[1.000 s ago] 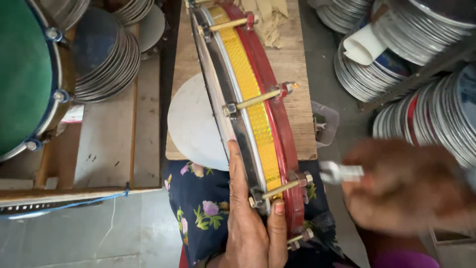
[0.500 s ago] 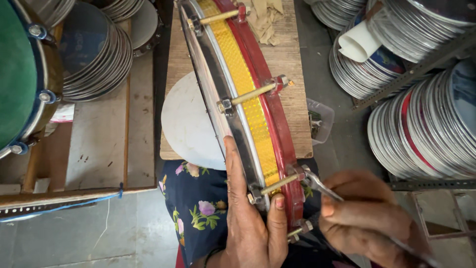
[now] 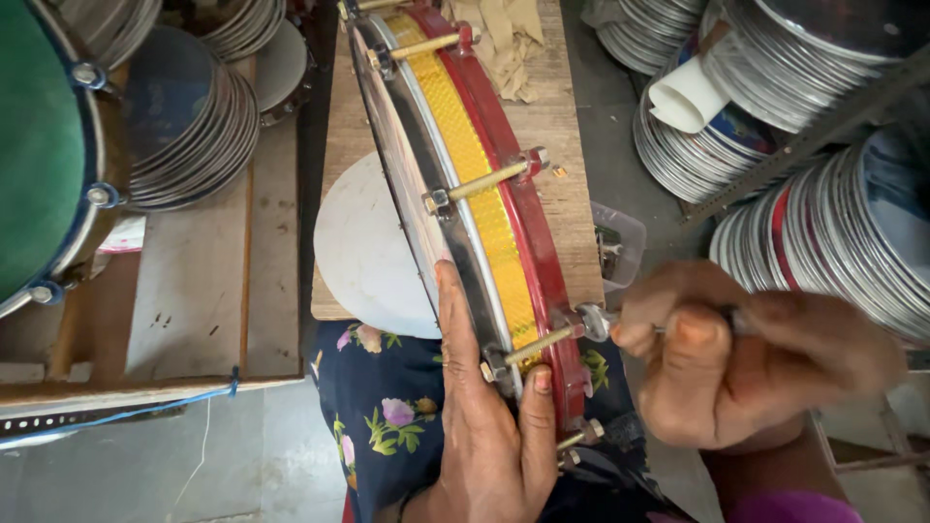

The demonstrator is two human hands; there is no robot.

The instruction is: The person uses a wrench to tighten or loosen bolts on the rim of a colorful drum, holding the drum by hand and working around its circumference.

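Your left hand clasps the drum rim; at its three o'clock, your right hand grips a wrench.

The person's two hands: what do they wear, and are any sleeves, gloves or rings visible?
Both hands are bare, with no gloves or rings visible. The left hand has short nails and a thin dark band at its wrist. The right hand shows a purple sleeve edge at its wrist.

A wooden bench carries a white disc and crumpled cloth.
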